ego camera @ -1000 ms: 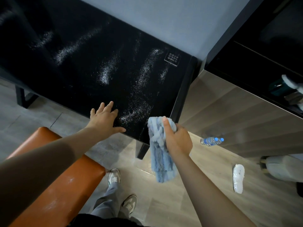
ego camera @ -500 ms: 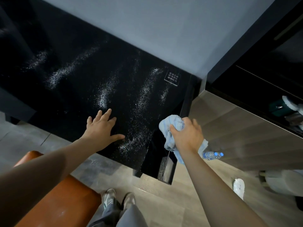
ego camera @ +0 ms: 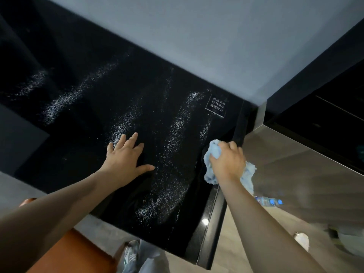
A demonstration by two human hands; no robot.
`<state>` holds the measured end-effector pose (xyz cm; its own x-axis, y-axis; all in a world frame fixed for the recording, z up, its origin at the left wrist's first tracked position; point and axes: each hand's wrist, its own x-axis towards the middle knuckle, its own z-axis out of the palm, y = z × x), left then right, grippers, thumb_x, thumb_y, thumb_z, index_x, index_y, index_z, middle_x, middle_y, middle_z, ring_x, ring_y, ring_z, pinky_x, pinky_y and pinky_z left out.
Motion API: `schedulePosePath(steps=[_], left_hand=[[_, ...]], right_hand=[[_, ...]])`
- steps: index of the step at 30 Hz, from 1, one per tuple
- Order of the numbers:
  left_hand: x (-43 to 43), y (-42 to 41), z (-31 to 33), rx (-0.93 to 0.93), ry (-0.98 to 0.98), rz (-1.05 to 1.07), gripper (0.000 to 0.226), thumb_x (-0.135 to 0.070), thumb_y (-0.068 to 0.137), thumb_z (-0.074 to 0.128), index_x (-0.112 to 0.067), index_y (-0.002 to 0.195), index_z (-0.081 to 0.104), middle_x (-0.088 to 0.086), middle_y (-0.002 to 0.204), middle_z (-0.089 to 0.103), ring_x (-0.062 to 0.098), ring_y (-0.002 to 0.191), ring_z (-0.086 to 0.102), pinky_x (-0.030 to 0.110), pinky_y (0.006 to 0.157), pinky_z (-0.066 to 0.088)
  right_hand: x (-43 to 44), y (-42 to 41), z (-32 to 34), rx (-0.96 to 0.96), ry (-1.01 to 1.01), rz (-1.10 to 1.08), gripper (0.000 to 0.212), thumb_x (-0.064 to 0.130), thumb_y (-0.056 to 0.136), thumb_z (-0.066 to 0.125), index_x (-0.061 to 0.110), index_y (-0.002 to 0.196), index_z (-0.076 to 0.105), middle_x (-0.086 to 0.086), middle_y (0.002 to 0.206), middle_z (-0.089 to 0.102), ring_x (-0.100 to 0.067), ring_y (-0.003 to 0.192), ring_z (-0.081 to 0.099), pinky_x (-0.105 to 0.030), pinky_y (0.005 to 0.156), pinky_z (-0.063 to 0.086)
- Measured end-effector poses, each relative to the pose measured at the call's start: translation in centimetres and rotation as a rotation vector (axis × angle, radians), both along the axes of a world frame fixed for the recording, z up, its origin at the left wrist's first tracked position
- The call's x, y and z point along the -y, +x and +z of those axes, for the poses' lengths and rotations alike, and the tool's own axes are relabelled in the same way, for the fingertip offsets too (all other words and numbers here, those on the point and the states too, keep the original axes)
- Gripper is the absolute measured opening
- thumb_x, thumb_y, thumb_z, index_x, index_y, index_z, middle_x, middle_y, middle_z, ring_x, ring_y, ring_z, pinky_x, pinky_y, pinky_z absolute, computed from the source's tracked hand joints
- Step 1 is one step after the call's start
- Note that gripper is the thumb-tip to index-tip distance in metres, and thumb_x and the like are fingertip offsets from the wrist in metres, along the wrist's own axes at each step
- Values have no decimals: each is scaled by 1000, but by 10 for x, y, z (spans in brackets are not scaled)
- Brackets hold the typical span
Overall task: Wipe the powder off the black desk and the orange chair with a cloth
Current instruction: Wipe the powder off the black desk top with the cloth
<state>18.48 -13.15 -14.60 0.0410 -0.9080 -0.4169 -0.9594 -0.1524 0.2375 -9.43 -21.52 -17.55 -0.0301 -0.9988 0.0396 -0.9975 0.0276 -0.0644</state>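
Step in hand: desk wipe, opening pass, by my judgement. My right hand (ego camera: 226, 162) grasps the bunched light-blue cloth (ego camera: 213, 152), knuckles up, and presses it on the black desk (ego camera: 82, 146) at its right edge, below the small printed label (ego camera: 215, 105). A tail of cloth hangs off the edge behind my wrist. My left hand (ego camera: 126, 154) lies flat on the desk, fingers spread and released, holding nothing. I take it as a brace. White powder (ego camera: 178, 123) lies in several long streaks: one between my hands running to the near edge, one at my left fingertips, and more further left toward the back. None looks wiped yet. The orange chair (ego camera: 78, 253) sits low left, under my left forearm, untouched; I cannot tell from here whether it carries powder. Next move calls for steady downward pressure and a sweep leftward through the nearest streak, gathering the powder rather than scattering it. The left hand sits in that path and must lift. Risk: powder pushed off the near edge onto the chair.
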Motion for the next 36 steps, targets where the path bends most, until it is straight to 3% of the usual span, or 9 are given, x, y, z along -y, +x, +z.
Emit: schedulePosePath(steps=[3, 5, 9, 12, 19, 24, 28, 33, 36], left_hand=[[14, -1, -8, 10, 25, -6, 88, -72, 82, 43, -21, 151, 24, 4, 162, -3, 31, 148, -4, 55, 118, 7], [23, -2, -12, 0, 26, 5, 87, -71, 83, 42, -21, 152, 24, 4, 162, -3, 31, 148, -5, 54, 118, 6], [41, -5, -15, -6, 16, 17, 86, -71, 83, 39, -21, 151, 25, 4, 162, -2, 31, 148, -5, 55, 118, 5], [51, -5, -15, 7, 6, 10, 85, -71, 83, 37, -20, 151, 26, 4, 162, -1, 31, 148, -4, 56, 118, 5], [64, -8, -14, 30, 22, 10, 83, -71, 85, 34, -21, 151, 26, 4, 162, -1, 32, 148, -4, 58, 117, 5], [73, -14, -17, 15, 33, 14, 83, -71, 85, 34, -21, 151, 25, 3, 162, -3, 31, 148, -5, 58, 117, 3], [85, -14, -20, 14, 23, 20, 84, -70, 85, 36, -22, 153, 21, 4, 162, -5, 32, 148, -6, 58, 117, 2], [106, -17, -24, 24, 30, 7, 102, -79, 75, 43, -28, 154, 3, 3, 161, -13, 33, 147, -10, 59, 117, 3], [122, -15, -28, 26, 66, 15, 118, -84, 64, 50, -32, 153, -8, 0, 159, -21, 34, 146, -16, 59, 117, 2]], right_hand=[[1, 10, -12, 122, -56, -39, 41, 46, 73, 72, 22, 107, 69, -3, 95, 61, -29, 84, 54, -36, 71, 42], [1, 11, -17, 163, -35, -81, 45, 52, 76, 69, 24, 110, 66, -2, 105, 59, -29, 94, 53, -38, 75, 41], [1, 6, -27, 210, -25, -83, 47, 46, 79, 69, 23, 119, 58, -4, 122, 53, -30, 111, 49, -45, 82, 43], [6, 3, -30, 201, -24, -44, 48, 45, 79, 68, 25, 122, 57, -3, 126, 54, -29, 111, 52, -47, 84, 43], [18, -14, -23, 204, 56, 61, 43, 40, 77, 73, 25, 116, 64, -5, 104, 61, -28, 85, 61, -34, 66, 50], [35, -25, -5, 430, 192, -15, 18, 22, 83, 64, 26, 100, 67, 3, 96, 62, -18, 82, 59, -34, 76, 48], [68, -45, 13, 573, 98, -123, 27, 28, 80, 68, 32, 107, 66, 6, 100, 66, -15, 88, 60, -30, 78, 45], [144, -36, 34, 528, -4, -90, 9, 23, 82, 64, 25, 91, 65, 5, 79, 67, -17, 73, 63, -31, 69, 51], [187, -28, 37, 487, -45, -58, 7, 21, 82, 63, 19, 89, 65, 1, 79, 68, -21, 73, 62, -35, 69, 51]])
